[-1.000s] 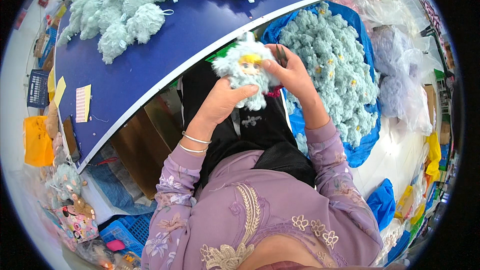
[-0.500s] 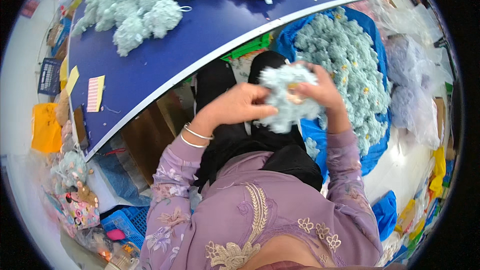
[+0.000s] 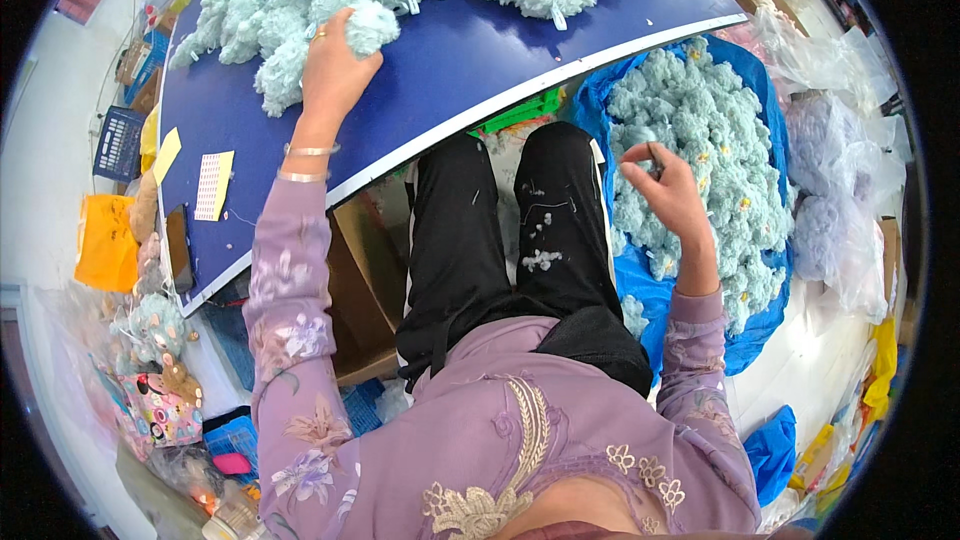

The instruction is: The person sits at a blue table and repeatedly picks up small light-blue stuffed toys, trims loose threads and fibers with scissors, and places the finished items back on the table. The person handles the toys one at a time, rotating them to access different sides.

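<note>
At the near edge of a heap of pale blue-green fluffy plush pieces (image 3: 270, 0) on the table, my left hand (image 3: 338, 65) is closed on one plush piece (image 3: 372, 30). The hand hides part of that piece. My right hand (image 3: 668, 190) is over the open blue bag (image 3: 598, 100) beside my right leg, its fingers curled and thumb bent in. A small dark thing shows at its fingertips, too small to name. Beneath and behind that hand, the bag is filled with similar plush pieces (image 3: 740, 180), some with yellow bits.
The blue tabletop (image 3: 480, 50) has a pale metal edge. A printed sticker sheet (image 3: 213, 185) and a yellow slip (image 3: 167, 155) lie at its left. Clear plastic bags (image 3: 835, 210) stand on the right, and a brown carton (image 3: 360, 280) sits under the table.
My left hand has moved up and left from my lap to the heap. The plush piece held between both hands has left my lap area. My right hand has shifted slightly right and down.
</note>
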Demonstrator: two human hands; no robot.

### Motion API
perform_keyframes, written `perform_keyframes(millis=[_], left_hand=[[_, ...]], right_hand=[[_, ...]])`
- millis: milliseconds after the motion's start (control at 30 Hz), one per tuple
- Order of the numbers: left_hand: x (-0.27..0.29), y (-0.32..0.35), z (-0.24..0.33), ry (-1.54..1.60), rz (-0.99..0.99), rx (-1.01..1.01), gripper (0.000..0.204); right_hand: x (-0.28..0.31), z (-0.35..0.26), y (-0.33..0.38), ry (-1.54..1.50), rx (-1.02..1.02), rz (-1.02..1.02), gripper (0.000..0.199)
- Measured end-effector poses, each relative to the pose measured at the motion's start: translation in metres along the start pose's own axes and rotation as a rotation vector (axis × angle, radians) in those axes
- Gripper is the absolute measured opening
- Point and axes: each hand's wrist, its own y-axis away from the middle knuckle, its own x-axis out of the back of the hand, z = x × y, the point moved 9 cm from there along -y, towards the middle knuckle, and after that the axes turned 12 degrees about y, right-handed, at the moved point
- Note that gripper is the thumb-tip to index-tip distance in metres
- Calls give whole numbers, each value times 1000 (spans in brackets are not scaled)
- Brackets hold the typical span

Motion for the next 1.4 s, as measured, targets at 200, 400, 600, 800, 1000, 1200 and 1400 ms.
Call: perform_keyframes(millis=[200,400,600,800,1000,1200,1400], left_hand=[[-50,75,66,1345,-225,359,51],[-107,127,113,1641,-328,529,41],[-122,128,120,1619,-282,539,34],[-134,133,129,1759,-307,702,32],[-128,129,116,1536,-407,620,35],[10,46,42,615,-1,239,31],[-68,105,118,1028,-449,211,42]], right_hand=[[-49,-44,-10,-427,83,-126,30],[-57,-90,-6,-582,95,-164,45],[-68,-81,3,-608,-11,-270,39],[-66,-88,6,-606,149,-58,29],[-70,-66,13,-416,-55,-137,37],[-7,15,20,-531,-171,222,31],[-56,-60,16,-454,-19,-164,37]])
